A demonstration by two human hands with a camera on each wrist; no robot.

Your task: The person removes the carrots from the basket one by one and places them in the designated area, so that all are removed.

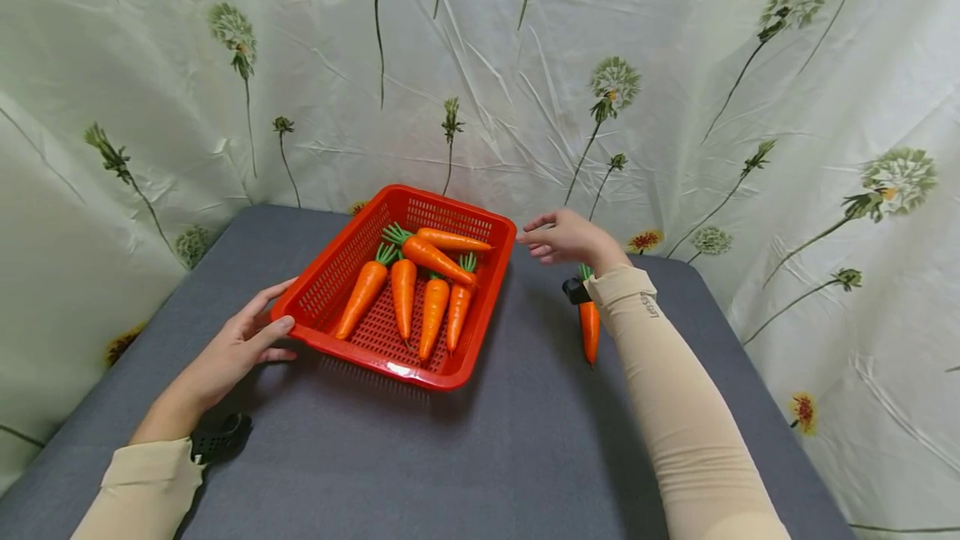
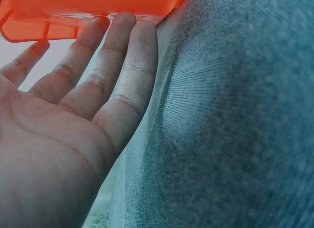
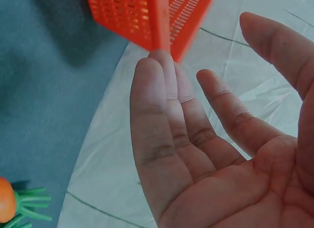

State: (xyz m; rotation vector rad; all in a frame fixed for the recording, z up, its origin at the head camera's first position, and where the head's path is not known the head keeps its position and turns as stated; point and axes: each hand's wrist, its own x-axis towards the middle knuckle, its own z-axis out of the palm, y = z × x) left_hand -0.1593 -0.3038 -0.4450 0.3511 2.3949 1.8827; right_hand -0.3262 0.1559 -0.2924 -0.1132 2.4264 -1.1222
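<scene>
A red plastic basket (image 1: 493, 294) with slotted walls holds several orange carrots (image 1: 366, 294) with green tops. At its near left corner my left hand (image 1: 236, 348) grips the rim, thumb in front and index finger along the left side. The left wrist view shows the other fingers (image 2: 140, 66) nearly straight, their tips at the basket's outer wall (image 2: 98, 4). My right hand (image 1: 566, 237) is by the far right corner, fingers extended and holding nothing. Its fingertips (image 3: 149, 75) are at or very near the basket; contact is unclear.
One more carrot (image 1: 590, 332) lies on the grey table (image 1: 517, 457) beneath my right wrist, its top partly covered by the black wrist camera (image 1: 576, 291). A pale curtain (image 1: 480, 48) with dandelion prints hangs behind and beside the table.
</scene>
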